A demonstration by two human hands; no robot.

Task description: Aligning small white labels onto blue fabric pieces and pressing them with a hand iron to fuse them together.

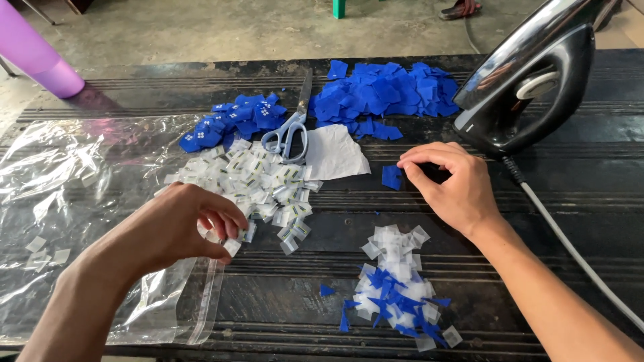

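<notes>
Two hands are working: left hand (176, 228) is pinching one small white label (233, 247) at the pile's (258, 184) edge; right hand (451, 182) is closing fingertips on a blue fabric square (392, 176) beside the iron (530, 80). Both pieces appear light, limp, best nipped at corners.

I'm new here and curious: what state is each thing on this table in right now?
Scissors: closed, lying flat.
Iron: tipped up on its heel.
Plastic bag: flat, mouth open.
Left hand: pinching a white label.
Right hand: fingertips on a blue square.
</notes>
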